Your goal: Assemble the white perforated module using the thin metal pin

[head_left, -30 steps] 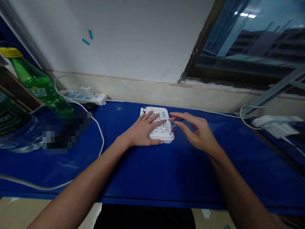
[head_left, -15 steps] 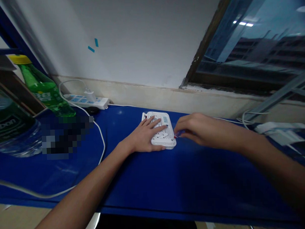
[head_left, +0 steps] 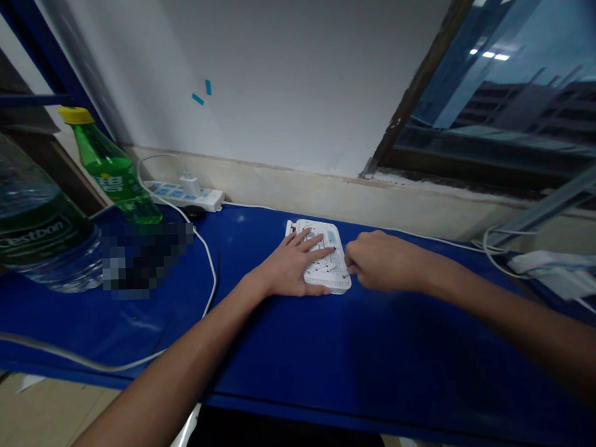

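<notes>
White breadboard [head_left: 333, 282] lies on the blue desk [head_left: 405, 356], left hand [head_left: 292, 266] flat upon it, fingers spread and released. Right hand [head_left: 382, 263] clenched at the board's right edge; the fingers hide anything held. Water bottle [head_left: 39, 239] cut off at frame left, beside green bottle [head_left: 110, 174]; pixelated patch [head_left: 145, 261] obscures the desk.

Room background: white plastered wall [head_left: 293, 74] bearing two small blue tape strips [head_left: 201, 92] above a cream lower wall band [head_left: 297, 201]; right, dark-framed window [head_left: 493, 93] showing a multistorey building [head_left: 523, 105]; beige floor [head_left: 41, 421] beneath blue-topped bench [head_left: 293, 373].
</notes>
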The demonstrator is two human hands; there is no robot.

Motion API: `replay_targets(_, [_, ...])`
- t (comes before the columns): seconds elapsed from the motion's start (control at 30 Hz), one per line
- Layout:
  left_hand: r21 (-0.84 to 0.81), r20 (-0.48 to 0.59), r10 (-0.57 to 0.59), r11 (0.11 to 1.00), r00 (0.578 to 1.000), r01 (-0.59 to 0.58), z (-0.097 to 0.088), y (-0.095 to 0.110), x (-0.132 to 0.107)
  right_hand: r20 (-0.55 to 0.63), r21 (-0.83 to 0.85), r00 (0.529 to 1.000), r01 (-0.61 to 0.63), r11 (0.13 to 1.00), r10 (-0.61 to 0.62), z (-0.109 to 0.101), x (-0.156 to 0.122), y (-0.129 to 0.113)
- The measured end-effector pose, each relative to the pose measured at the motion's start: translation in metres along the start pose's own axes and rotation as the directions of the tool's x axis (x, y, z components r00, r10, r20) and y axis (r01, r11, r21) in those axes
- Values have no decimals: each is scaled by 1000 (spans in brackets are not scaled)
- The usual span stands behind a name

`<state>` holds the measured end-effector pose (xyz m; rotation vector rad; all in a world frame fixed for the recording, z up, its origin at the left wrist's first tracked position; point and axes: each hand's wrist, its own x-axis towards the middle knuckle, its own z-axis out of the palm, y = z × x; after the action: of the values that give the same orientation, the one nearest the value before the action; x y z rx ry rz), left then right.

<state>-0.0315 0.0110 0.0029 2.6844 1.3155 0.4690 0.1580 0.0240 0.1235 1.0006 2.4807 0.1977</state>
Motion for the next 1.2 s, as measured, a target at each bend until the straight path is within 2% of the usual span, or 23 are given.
replay_targets(0.07, [-6, 3, -5, 1000, 1000, 5, -1, 0, 0, 28, 6, 1000, 1, 1000, -1, -3, 1, 0])
replay_targets(0.23, [-62, 12, 12, 998, 1000, -12, -4, -8, -1, 124, -16, 964, 239, 971, -235, -15, 4, 10])
replay_targets(0.33, [-69, 19, -80, 994, 997, 81, -6, -15, -5, 149, -88, 947, 298, 950, -283, -17, 6, 11])
replay_targets(0.4, [-107, 66, -160, 980, 985, 167, -9, -19, -7, 151, -104, 943, 312, 944, -295, -16, 9, 8])
replay_targets(0.5, [-184, 151, -179, 961, 972, 206, -12, -23, -9, 168, -20, 957, 245, 969, -238, -16, 14, -1])
replay_targets(0.63, [-188, 144, -162, 964, 976, 188, -11, -25, -9, 193, 111, 981, -15, 994, -6, -19, 18, -10])
replay_targets(0.7, [-182, 140, -161, 966, 977, 185, -11, -25, -9, 260, 161, 965, -65, 985, 22, -19, 19, -9])
replay_targets(0.8, [-175, 150, -164, 966, 975, 190, -11, -25, -8, 299, 191, 949, 43, 981, -100, -17, 17, -1])
replay_targets(0.93, [-163, 144, -161, 969, 976, 184, -11, -25, -9, 183, 2, 930, 325, 946, -319, -10, 15, 10])
replay_targets(1.0, [-158, 133, -155, 972, 979, 175, -10, -26, -9, 151, -63, 913, 393, 918, -380, -6, 15, 8])
replay_targets(1.07, [-158, 127, -147, 973, 981, 166, -8, -27, -9, 116, -45, 934, 346, 937, -339, -4, 16, 2])
replay_targets(1.13, [-160, 123, -143, 974, 982, 162, -7, -27, -9, 101, 33, 978, 179, 983, -182, -4, 18, -5])
replay_targets(1.2, [-164, 121, -147, 972, 982, 166, -7, -27, -9, 124, 122, 992, -5, 992, -10, -5, 19, -10])
